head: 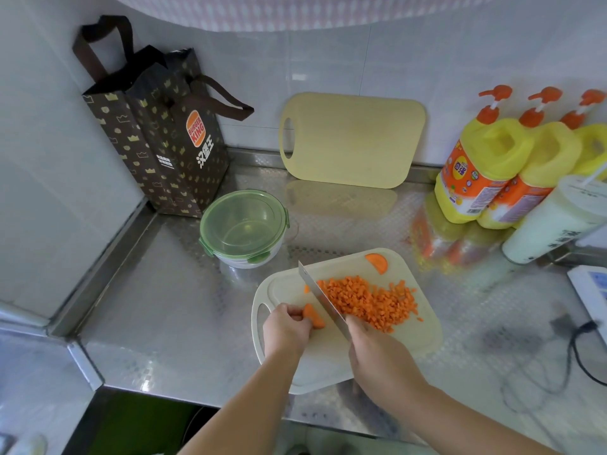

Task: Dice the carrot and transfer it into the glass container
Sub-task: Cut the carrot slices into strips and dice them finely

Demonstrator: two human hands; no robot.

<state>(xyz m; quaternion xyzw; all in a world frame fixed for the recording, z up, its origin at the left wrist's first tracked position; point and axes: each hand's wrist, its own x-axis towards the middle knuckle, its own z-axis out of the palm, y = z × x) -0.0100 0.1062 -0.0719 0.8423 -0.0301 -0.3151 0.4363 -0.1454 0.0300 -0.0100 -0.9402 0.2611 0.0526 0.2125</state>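
Observation:
On the pale cutting board (407,336) lies a heap of diced carrot (371,300). My left hand (285,326) holds an uncut carrot piece (313,316) down on the board's left side. My right hand (374,353) grips the handle of a knife (320,297), whose blade runs between the piece and the heap. A half-round carrot slice (377,261) lies at the board's far edge. The glass container (243,229) stands behind the board to the left, with its green lid on.
A brown paper bag (161,139) stands in the back left corner. A second yellow board (351,139) leans on the wall. Yellow pump bottles (492,172) and a white cup (551,218) stand at the right, near a black cable (578,353). The steel counter's front edge is close.

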